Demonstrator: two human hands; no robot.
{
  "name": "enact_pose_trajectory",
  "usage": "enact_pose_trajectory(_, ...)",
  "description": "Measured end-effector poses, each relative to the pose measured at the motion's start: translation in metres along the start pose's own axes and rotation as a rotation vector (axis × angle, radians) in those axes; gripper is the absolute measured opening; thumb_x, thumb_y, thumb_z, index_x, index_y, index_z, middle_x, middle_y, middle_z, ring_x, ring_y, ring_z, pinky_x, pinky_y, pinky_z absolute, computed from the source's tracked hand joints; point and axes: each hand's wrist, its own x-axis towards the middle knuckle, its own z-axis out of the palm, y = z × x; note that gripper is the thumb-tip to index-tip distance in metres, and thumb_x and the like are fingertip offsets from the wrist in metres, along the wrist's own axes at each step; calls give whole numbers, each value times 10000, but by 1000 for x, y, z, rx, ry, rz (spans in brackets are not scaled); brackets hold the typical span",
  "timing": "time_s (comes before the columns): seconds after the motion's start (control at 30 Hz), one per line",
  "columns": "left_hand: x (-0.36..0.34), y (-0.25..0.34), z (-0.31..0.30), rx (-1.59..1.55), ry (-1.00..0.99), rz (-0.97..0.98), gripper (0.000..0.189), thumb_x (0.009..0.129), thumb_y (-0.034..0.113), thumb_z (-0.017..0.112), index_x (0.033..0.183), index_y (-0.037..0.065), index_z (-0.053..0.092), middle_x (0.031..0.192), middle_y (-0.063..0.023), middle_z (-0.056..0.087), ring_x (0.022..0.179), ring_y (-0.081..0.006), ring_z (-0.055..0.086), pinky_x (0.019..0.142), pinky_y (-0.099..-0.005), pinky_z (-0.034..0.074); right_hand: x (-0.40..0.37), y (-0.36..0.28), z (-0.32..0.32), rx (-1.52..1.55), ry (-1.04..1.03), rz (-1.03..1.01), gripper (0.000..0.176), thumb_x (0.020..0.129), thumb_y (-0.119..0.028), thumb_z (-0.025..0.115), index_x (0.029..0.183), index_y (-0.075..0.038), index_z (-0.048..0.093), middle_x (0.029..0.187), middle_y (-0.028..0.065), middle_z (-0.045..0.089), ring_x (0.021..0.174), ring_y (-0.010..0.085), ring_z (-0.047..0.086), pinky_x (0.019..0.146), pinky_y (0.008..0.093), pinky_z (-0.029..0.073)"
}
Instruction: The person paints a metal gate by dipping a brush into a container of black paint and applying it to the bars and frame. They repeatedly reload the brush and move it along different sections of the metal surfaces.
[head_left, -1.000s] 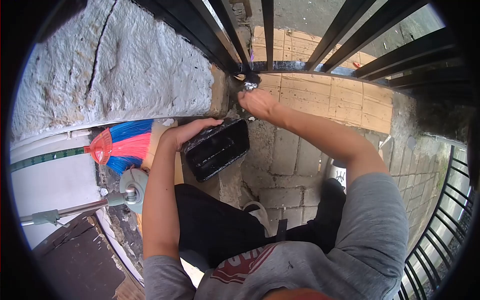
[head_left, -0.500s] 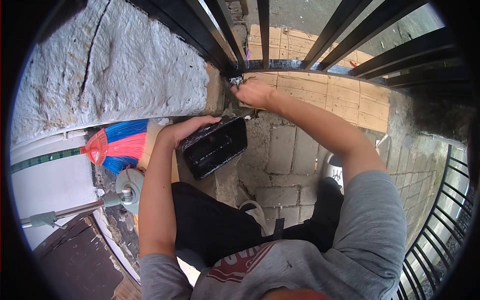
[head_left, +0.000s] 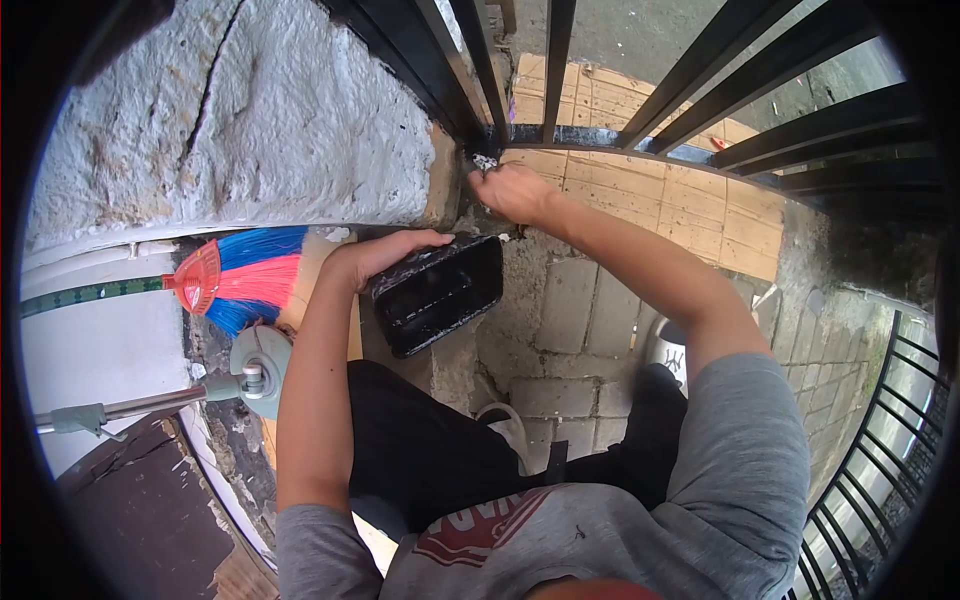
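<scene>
My left hand grips the rim of a black rectangular plastic tub, tilted so its paint-spotted inside faces me. Farther forward, my right hand is closed, its fingers pinched at the foot of the black metal gate. Just beyond those fingertips shows a small white-and-black speckled piece. Whatever the fingers hold is mostly hidden by the hand.
Flattened cardboard lies under the gate's lower rail. A rough white wall rises at left. Below it are a broom with blue and pink bristles and a fan-like stand. Paving blocks cover the ground.
The view has shifted slightly, so the surroundings sit a little to the right. My right hand stays by the gate's foot with its fingers drawn in more; the tub remains in my left hand.
</scene>
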Motion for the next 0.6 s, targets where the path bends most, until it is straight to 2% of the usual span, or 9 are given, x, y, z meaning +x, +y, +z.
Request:
enact_pose_trajectory(0.17,9,-2,-1,7,-11,-12,509,849,574,692,1130,151,704,1019,-34,722,853,-134,681,773,-301,541,23,7,32,-15,54,13,169,877,-93,555,1006,0,613,833,171,731,838,342,733,743,442,578)
enact_pose_trajectory(0.27,-3,-1,3,48,47,23,497,856,564,689,1117,141,708,1004,-29,727,819,-133,684,751,-299,544,19,17,25,-18,22,13,165,877,-94,540,988,-17,635,849,172,730,841,350,730,747,445,577)
enact_pose_trajectory(0.33,0,-6,0,33,43,77,489,859,558,690,1103,134,714,991,-27,733,799,-131,690,726,-292,548,9,-8,4,19,15,40,159,878,-98,534,955,-27,655,865,162,733,857,347,728,754,442,577)
enact_pose_trajectory(0.43,5,-6,-6,-53,-18,-15,495,857,561,692,1112,137,710,997,-25,729,817,-130,690,737,-294,546,11,-7,12,33,51,26,159,887,-100,523,944,-26,651,860,169,730,853,352,727,771,444,576)
enact_pose_trajectory(0.47,3,-2,-5,-34,-31,-25,513,855,568,691,1152,150,693,1040,-27,717,876,-127,683,783,-300,538,17,1,17,26,54,19,161,890,-100,519,958,-19,640,853,176,728,844,354,728,774,446,576)
enact_pose_trajectory(0.53,2,0,-1,13,-8,10,516,860,570,684,1164,153,687,1043,-24,715,884,-127,683,789,-302,541,24,5,18,0,-4,6,162,894,-94,517,986,-4,614,840,191,724,820,362,729,776,455,578)
enact_pose_trajectory(0.6,0,0,-4,58,4,42,520,863,572,681,1174,157,682,1051,-22,712,897,-125,681,798,-302,542,14,-7,7,14,35,24,160,888,-91,528,982,-5,625,853,185,728,833,359,730,777,452,579)
